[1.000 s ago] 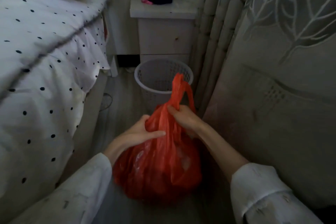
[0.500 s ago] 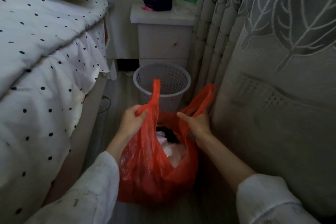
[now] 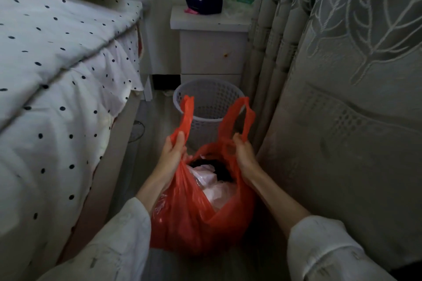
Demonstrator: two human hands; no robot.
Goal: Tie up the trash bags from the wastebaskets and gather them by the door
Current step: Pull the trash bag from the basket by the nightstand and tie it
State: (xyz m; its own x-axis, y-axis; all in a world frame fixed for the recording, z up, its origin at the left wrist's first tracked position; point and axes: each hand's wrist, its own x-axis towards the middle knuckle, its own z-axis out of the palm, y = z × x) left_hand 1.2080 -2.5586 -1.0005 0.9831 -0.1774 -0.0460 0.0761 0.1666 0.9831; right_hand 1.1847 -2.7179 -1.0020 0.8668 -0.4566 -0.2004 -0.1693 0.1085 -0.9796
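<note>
bag: your red trash bag (image 3: 194, 219) sits low on the floor between the bed (image 3: 57, 98) and the curtain (image 3: 342, 98), mouth open, pale paper and something dark showing inside.
left hand: your left hand (image 3: 172, 153) is closed around the left handle, pulling it up.
right hand: your right hand (image 3: 243, 153) is closed on the base of the right handle loop.
wastebasket: the perforated wastebasket (image 3: 207, 107) stands just beyond the bag, unlined, in front of the nightstand (image 3: 210, 52).
</note>
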